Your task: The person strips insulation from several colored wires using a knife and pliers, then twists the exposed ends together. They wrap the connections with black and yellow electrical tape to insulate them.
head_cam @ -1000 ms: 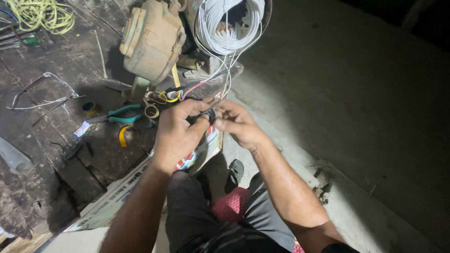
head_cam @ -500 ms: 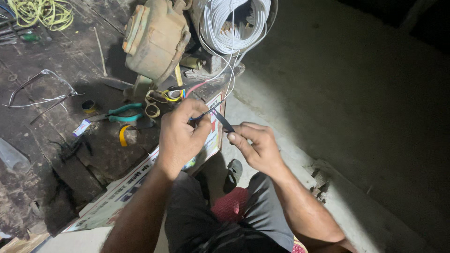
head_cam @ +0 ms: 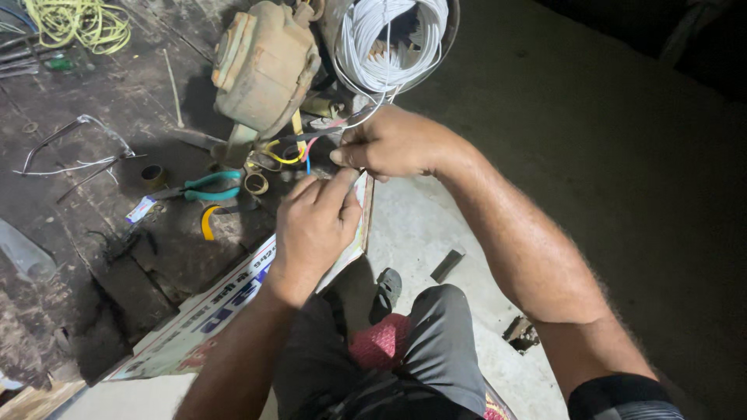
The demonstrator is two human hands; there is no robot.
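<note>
My right hand pinches the coloured wires beside the old motor; left hand, fingers curled, rests just below (its grip I cannot tell). I'd keep the wires taut and separated.

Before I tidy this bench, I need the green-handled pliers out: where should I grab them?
Grip the green-handled pliers by the two handles, which point right toward the left hand. Come from above: they lie flat, with tape rolls close by.
</note>
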